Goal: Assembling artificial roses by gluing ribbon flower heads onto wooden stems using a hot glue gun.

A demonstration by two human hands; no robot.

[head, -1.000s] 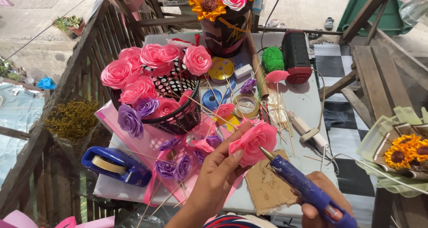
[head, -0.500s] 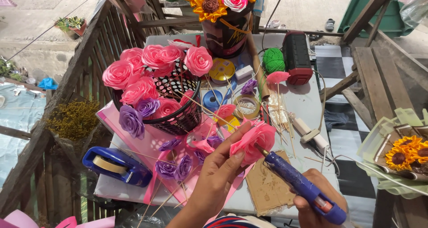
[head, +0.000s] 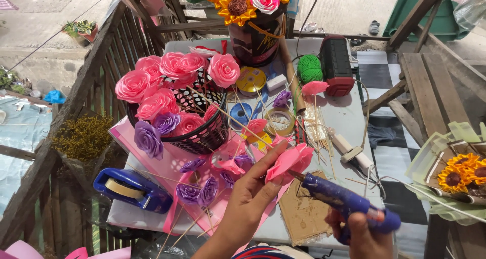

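The fingers [head: 263, 160] of the left hand [head: 248, 203] are pinched narrow around a pink paper rose [head: 289, 160], held up above the near edge of the surface [head: 349, 122]. The right hand [head: 362, 236] is wrapped tight around the grip of a blue glue gun [head: 344, 201], its nozzle touching the underside of the rose. Both forearms come up from the bottom edge, the left palm turned toward the camera.

Under the gun lies a brown cardboard piece [head: 304, 216]. Left of the hands are loose purple paper roses [head: 200, 193] on pink paper and a blue tape dispenser [head: 131, 188]. Farther back stand a black mesh basket [head: 202, 132] of pink and purple roses, thin wooden sticks [head: 316, 130], green yarn [head: 309, 69] and a dark pot of sunflowers [head: 253, 34]. The surface sits on an outdoor porch beside a wooden railing [head: 86, 87].
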